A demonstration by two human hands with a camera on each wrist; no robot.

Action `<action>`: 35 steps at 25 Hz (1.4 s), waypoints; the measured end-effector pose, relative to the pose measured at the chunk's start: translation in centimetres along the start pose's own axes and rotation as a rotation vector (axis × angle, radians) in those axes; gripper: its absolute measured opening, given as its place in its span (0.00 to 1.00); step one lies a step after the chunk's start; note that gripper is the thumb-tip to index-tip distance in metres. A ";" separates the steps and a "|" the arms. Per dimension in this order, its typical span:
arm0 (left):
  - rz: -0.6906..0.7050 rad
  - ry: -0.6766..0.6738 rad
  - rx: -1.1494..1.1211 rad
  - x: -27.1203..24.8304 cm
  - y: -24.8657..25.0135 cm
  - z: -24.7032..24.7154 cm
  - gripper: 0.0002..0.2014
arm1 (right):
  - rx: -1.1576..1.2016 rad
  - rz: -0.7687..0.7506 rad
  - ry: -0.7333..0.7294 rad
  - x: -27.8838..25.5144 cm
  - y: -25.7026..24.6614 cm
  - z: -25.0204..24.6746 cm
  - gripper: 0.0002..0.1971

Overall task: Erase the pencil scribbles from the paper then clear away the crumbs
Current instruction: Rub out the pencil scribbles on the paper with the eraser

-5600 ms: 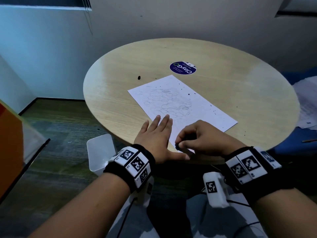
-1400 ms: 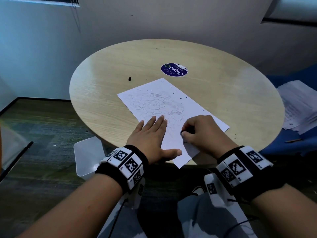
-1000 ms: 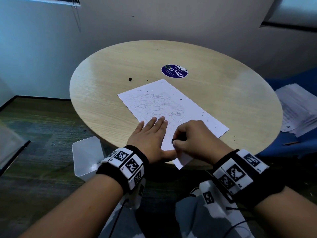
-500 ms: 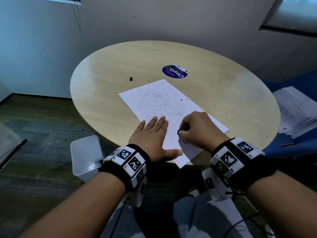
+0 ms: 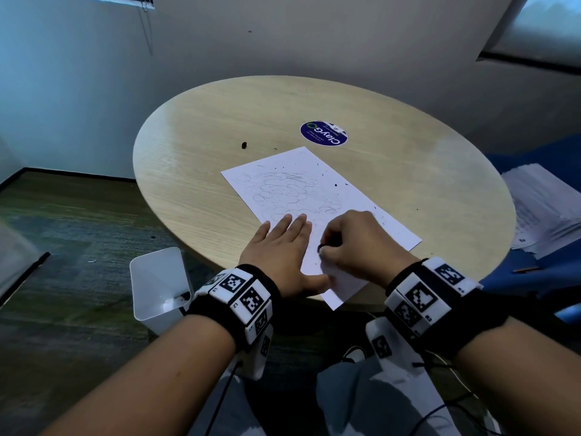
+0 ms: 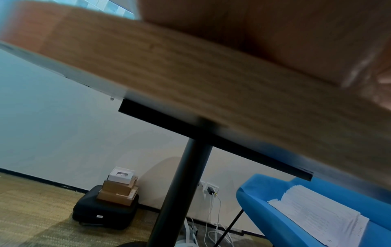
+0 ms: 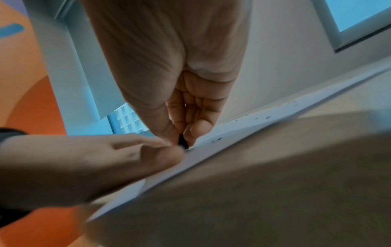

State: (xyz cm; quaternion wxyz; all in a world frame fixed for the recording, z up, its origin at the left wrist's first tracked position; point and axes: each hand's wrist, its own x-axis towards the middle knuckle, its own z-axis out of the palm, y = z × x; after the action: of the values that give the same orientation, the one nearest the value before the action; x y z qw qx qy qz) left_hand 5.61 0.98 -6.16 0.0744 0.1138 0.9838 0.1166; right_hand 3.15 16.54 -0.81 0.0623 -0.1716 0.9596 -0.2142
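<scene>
A white sheet of paper (image 5: 317, 184) with faint pencil scribbles lies on the round wooden table (image 5: 408, 158), its near corner hanging over the edge. Dark eraser crumbs (image 5: 341, 185) dot the sheet. My left hand (image 5: 279, 247) lies flat with straight fingers on the paper's near left part. My right hand (image 5: 355, 243) pinches a small black eraser (image 5: 320, 247) against the paper beside the left hand. In the right wrist view the eraser (image 7: 182, 142) sits between thumb and fingertip, touching the paper (image 7: 243, 133). The left wrist view shows only the table edge (image 6: 190, 83).
A white plastic bin (image 5: 158, 284) stands on the floor left of my left wrist. A blue round sticker (image 5: 323, 134) and a dark crumb (image 5: 243, 145) sit on the far tabletop. A paper stack (image 5: 540, 209) lies on a blue seat at right.
My right hand has been rubbing the eraser back and forth over the paper's near part; it is now slightly nearer me than half a second ago. The left hand stays flat.
</scene>
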 end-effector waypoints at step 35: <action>0.002 0.086 -0.141 0.0 -0.5 0.5 0.62 | 0.062 0.020 0.008 0.1 -0.8 0.5 0.05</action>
State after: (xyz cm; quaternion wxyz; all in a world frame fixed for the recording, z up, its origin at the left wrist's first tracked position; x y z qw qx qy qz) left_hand 5.55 0.65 -6.72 0.0397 0.1041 0.9753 0.1906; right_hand 3.40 15.60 -0.89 0.0658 -0.1593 0.9544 -0.2437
